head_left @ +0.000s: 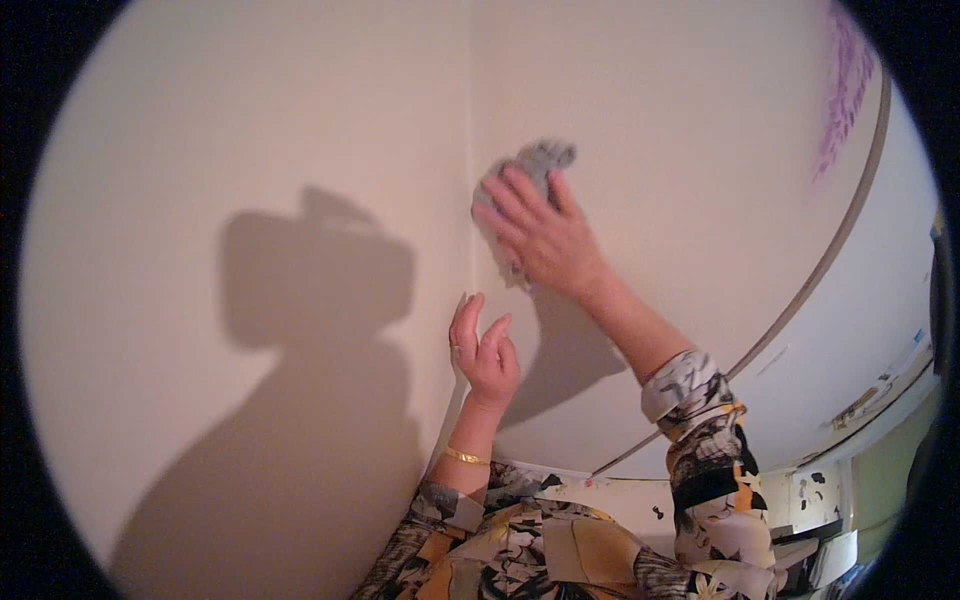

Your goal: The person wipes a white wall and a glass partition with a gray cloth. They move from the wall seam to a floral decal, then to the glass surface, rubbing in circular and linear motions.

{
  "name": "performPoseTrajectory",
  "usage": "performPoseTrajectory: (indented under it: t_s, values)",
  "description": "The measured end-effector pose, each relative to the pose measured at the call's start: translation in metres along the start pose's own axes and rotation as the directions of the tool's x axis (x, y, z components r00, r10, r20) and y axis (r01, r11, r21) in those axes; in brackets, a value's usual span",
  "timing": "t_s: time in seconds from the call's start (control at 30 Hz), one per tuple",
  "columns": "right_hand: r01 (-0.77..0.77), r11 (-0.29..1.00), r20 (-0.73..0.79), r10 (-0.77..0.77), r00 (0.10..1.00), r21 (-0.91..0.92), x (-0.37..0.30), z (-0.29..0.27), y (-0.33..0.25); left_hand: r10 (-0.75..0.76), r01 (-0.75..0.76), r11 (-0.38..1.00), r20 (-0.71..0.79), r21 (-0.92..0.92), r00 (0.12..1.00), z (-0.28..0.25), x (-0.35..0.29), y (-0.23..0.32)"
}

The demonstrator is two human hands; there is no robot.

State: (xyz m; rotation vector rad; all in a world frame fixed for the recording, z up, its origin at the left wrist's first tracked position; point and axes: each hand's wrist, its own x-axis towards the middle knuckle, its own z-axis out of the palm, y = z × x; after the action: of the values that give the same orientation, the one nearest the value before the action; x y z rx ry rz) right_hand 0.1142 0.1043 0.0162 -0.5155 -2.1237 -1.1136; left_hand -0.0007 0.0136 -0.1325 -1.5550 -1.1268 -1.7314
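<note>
My right hand [545, 238] is pressed over a crumpled grey cloth [550, 155], holding it against the right-hand wall [680, 150] just beside the corner. Its fingers lie over the cloth, and bits of fabric stick out above and below them. Lower down, my left hand [484, 355] is raised close to the corner with its fingers apart and slightly curled. Nothing shows in it. A ring is on one of its fingers, and a gold-coloured bracelet [466, 456] circles the wrist.
The plain left wall [150, 200] carries a large dark shadow [320, 280]. Purple painted marks [848, 85] are high on the right wall. A dark curved strip [835, 245] runs down the right side. Various objects [820, 555] sit at the lower right.
</note>
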Motion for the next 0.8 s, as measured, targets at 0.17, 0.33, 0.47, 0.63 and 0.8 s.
performPoseTrajectory:
  t_s: [0.17,0.33,0.47,0.63,0.8]
  values:
    - [0.08,0.98,0.164,-0.11,0.98,0.181,-0.11,0.065,-0.077,-0.006,0.004,1.0,-0.064,-0.029,0.998,0.011,0.001,-0.004]
    - [0.394,0.909,0.466,-0.41,0.785,0.135,-0.223,0.11,-0.138,-0.028,0.027,1.0,0.071,0.011,0.997,0.009,-0.01,-0.014]
    - [0.434,0.884,0.401,-0.465,0.789,0.173,-0.257,0.099,-0.116,-0.126,0.121,0.992,0.183,0.041,0.975,0.013,-0.023,-0.021]
    - [0.298,0.934,0.341,-0.35,0.872,0.197,-0.23,0.039,-0.034,-0.183,0.162,0.982,0.276,0.099,0.944,0.023,-0.048,-0.032]
    - [0.055,0.997,0.184,-0.066,0.981,0.062,-0.157,-0.007,0.03,-0.165,0.119,0.981,0.325,0.157,0.931,0.019,-0.051,-0.029]
